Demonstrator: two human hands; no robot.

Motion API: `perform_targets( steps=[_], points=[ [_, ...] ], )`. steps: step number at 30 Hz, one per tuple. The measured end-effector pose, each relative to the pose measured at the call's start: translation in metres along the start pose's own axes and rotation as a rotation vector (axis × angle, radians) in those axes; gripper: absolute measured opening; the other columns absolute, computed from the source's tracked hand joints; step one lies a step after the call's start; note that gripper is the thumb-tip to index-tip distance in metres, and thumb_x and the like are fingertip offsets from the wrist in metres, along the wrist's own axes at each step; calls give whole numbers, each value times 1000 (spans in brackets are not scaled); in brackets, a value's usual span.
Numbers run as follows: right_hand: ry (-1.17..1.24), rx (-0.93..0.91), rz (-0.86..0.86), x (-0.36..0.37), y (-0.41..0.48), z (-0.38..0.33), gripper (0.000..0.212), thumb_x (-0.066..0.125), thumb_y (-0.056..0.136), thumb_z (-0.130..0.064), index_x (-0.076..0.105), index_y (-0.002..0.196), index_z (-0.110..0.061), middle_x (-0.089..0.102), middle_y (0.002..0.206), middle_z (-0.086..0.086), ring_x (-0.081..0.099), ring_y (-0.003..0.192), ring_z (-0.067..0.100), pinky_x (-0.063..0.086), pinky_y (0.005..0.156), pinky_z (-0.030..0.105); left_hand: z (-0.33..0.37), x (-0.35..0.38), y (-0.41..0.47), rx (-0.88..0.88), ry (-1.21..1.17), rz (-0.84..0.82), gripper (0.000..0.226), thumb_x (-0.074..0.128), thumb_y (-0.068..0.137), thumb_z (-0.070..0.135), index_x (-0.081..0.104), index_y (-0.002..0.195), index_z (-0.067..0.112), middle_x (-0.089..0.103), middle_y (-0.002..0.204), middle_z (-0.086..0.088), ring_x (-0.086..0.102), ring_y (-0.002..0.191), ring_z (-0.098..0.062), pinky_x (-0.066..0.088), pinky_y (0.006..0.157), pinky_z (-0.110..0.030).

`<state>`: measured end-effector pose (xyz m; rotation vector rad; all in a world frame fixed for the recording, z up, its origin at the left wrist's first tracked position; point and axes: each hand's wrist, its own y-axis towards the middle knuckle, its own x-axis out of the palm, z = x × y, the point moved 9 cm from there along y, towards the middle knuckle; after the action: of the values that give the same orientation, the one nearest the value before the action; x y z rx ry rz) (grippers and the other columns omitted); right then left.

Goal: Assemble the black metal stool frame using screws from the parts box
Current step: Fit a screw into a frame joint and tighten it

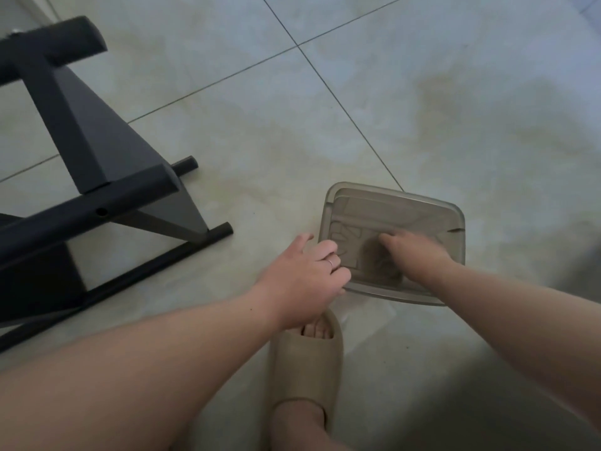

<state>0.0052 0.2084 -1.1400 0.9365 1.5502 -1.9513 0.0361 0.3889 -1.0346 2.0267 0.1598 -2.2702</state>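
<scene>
Fetching screws looks to be the step in hand: the right hand (413, 252) dips into the box (452, 216), smoky translucent plastic with rounded corners, at four o'clock on the pale glossy tiled floor (422, 92). Its blurred fingers may be loose or pinching a screw, I cannot tell, while the left hand (305, 278) curls its fingers over the box's nine-o'clock wall. Stool frame (87, 148), matt black square metal tube with one open hole (101, 210), lies tipped at nine o'clock, well apart from the box; next, probably, a fine pinch on one screw and a carry to that hole.
</scene>
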Motion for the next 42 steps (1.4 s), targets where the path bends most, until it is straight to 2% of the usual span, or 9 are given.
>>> perform_targets(
  steps=[5, 11, 15, 21, 29, 32, 35, 38, 42],
  points=[
    [16, -30, 43, -10, -4, -3, 16, 47, 101, -19, 57, 112, -14, 57, 118, 8, 63, 102, 34, 38, 66, 35, 2, 8, 4, -23, -13, -87, 26, 43, 104, 39, 61, 104, 20, 69, 105, 1, 50, 124, -23, 39, 105, -48],
    [486, 129, 274, -67, -37, 17, 10, 55, 95, -25, 51, 94, -16, 66, 87, 12, 58, 75, 32, 45, 64, 37, -5, 0, 6, -33, -84, -284, 39, 49, 101, 40, 48, 135, 20, 38, 153, -5, 23, 148, -24, 31, 111, -46],
    [719, 99, 404, -124, -71, 8, 12, 63, 89, -15, 55, 90, -24, 65, 78, -4, 61, 72, 26, 50, 69, 35, -16, -57, -6, -19, -77, -240, 28, 41, 103, 28, 48, 129, 19, 53, 133, -6, 51, 118, -27, 45, 90, -40],
    [905, -83, 478, -220, -129, -53, 25, 62, 90, -5, 52, 83, -26, 69, 71, -3, 62, 64, 25, 42, 57, 29, -44, -147, -57, -132, -44, -226, 21, 37, 105, 26, 48, 120, 18, 61, 109, -4, 61, 93, -31, 48, 67, -41],
    [1063, -261, 529, -307, -197, -161, 20, 68, 88, -12, 70, 88, -32, 71, 83, -6, 63, 66, 5, 50, 60, 23, -124, -209, -172, -810, -312, 46, 7, 45, 99, 28, 44, 97, 22, 59, 93, -1, 54, 79, -23, 37, 58, -35],
    [1085, -308, 443, -304, -207, -196, 18, 66, 91, -15, 71, 89, -31, 74, 81, -2, 68, 74, 13, 57, 75, 33, -149, -212, -209, -1075, -396, 148, 10, 45, 99, 30, 48, 103, 22, 60, 97, 3, 56, 90, -23, 48, 77, -41],
    [1098, -309, 444, -293, -208, -218, 23, 61, 94, -10, 72, 88, -30, 75, 78, -2, 69, 72, 6, 58, 82, 34, -163, -196, -226, -1293, -597, 107, 18, 45, 100, 36, 53, 105, 21, 60, 102, 0, 56, 98, -27, 45, 89, -40],
    [1111, -300, 462, -282, -202, -232, 21, 60, 95, -7, 71, 95, -25, 76, 82, -2, 71, 74, 5, 58, 81, 34, -172, -180, -219, -1312, -824, 127, 34, 44, 101, 36, 48, 73, 17, 49, 69, -3, 45, 62, -22, 34, 58, -31],
    [1088, -313, 447, -278, -187, -241, 16, 62, 92, -6, 64, 87, -22, 76, 81, 0, 72, 79, 14, 57, 80, 33, -185, -166, -204, -1272, -862, 56, 44, 44, 100, 44, 44, 69, 13, 42, 63, -3, 39, 59, -22, 30, 59, -31]
  ],
)
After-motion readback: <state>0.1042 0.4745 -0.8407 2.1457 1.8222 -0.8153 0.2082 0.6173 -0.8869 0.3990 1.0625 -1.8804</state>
